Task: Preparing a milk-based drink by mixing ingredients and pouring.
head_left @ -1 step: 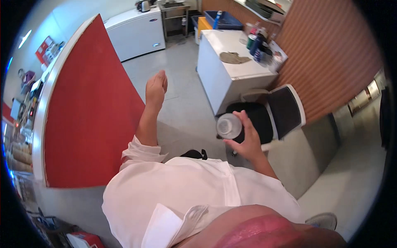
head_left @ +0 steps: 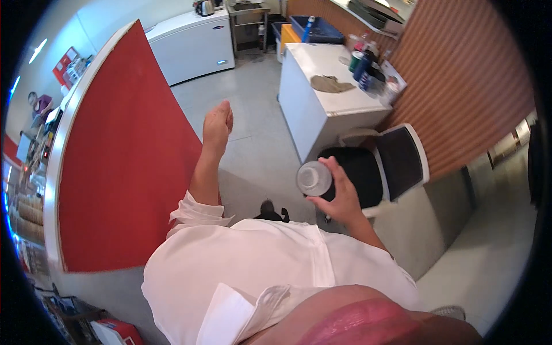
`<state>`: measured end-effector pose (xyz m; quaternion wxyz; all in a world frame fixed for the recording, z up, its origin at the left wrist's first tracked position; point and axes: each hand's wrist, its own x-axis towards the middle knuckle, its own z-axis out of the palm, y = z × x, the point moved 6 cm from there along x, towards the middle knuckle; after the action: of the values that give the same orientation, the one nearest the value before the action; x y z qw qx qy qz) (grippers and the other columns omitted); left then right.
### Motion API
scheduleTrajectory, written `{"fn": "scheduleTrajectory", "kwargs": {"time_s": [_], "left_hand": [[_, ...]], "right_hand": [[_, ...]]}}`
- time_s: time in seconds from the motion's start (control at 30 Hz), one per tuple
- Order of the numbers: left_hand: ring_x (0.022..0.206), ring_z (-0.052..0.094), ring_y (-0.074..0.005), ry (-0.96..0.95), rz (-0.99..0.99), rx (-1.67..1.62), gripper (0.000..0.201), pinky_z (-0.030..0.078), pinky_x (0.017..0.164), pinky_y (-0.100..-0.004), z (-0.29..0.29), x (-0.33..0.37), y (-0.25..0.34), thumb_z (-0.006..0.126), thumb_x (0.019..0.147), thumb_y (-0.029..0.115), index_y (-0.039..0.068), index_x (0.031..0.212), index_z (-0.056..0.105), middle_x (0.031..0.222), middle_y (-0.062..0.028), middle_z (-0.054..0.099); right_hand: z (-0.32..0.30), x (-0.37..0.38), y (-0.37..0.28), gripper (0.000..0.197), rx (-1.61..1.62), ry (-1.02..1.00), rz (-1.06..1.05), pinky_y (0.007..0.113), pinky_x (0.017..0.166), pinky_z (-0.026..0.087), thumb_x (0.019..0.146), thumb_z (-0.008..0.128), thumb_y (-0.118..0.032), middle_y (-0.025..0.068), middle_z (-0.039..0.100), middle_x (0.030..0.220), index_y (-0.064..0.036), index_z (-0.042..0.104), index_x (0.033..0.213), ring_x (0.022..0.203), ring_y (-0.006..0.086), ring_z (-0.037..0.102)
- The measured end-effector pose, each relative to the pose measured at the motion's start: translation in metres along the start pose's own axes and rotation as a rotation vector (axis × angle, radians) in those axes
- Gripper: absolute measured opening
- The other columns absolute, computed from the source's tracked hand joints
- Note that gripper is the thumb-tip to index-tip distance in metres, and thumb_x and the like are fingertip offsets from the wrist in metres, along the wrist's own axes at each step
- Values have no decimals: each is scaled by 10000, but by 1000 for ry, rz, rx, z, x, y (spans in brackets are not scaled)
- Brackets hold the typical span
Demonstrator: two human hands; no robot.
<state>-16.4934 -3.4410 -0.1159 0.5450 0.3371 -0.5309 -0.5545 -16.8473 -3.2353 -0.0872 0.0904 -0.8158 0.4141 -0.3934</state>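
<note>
My right hand (head_left: pixel 346 196) grips a small clear cup (head_left: pixel 313 179) by its side, thumb and fingers spread around its rim. The cup's round top faces up toward me, and nothing inside it can be made out. My left hand (head_left: pixel 217 125) is held out in front of me with its fingers curled closed, and I see nothing in it. It is nearest to a red partition (head_left: pixel 123 167) on the left and does not appear to touch it. Just beyond the cup is a chair (head_left: pixel 402 161) with a black seat and a white frame.
A white cabinet (head_left: pixel 305 98) ahead right carries a brown cloth (head_left: pixel 332 84) and several bottles and cups. Further back stand a white chest freezer (head_left: pixel 192 52) and a blue bin (head_left: pixel 319 31). Corrugated wall (head_left: pixel 466 86) runs along the right. A person (head_left: pixel 40 103) is at far left.
The cabinet, chair and freezer have shifted slightly right and down in view. The cup and my right hand sit a little further left, with the same grip. A dark shoe tip shows more below.
</note>
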Motion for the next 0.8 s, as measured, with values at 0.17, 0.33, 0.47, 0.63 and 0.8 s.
{"fn": "scheduleTrajectory", "kwargs": {"time_s": [0.17,0.33,0.47,0.63,0.8], "left_hand": [[682,472,-73,199,-15,168,380,374,609,-248,-19,107,-67,536,1196,350,65,1028,724,757,33,535],[814,600,-106,183,84,273,285,485,746,-265,-27,248,-55,535,1109,102,12,1231,776,898,-7,681],[995,727,-107,125,201,349,309,564,866,-304,-34,351,-30,561,1044,-9,8,1233,805,1049,-47,807],[693,679,-82,194,115,605,269,532,652,-295,-91,446,-21,720,1103,230,22,963,817,795,-24,766],[637,590,-96,294,-60,743,435,471,606,-326,-202,531,-29,713,1096,335,25,791,685,688,-22,669]], "right_hand": [[100,102,131,1274,279,-189,15,478,1226,488,791,1005,-241,196,570,1629,-103,217,1783,1475,415,584],[140,233,234,1338,487,-213,178,480,1238,468,753,1024,-170,184,581,1622,-88,178,1785,1477,390,589],[150,348,299,1319,397,-119,157,487,1253,448,735,1014,-107,189,584,1618,-61,199,1772,1500,374,568],[221,476,398,1254,542,-125,144,482,1265,434,736,965,-32,235,583,1599,-56,250,1766,1493,366,572],[310,647,454,1218,555,-343,-67,487,1245,443,732,964,-57,222,593,1584,-63,302,1755,1469,390,580]]}}
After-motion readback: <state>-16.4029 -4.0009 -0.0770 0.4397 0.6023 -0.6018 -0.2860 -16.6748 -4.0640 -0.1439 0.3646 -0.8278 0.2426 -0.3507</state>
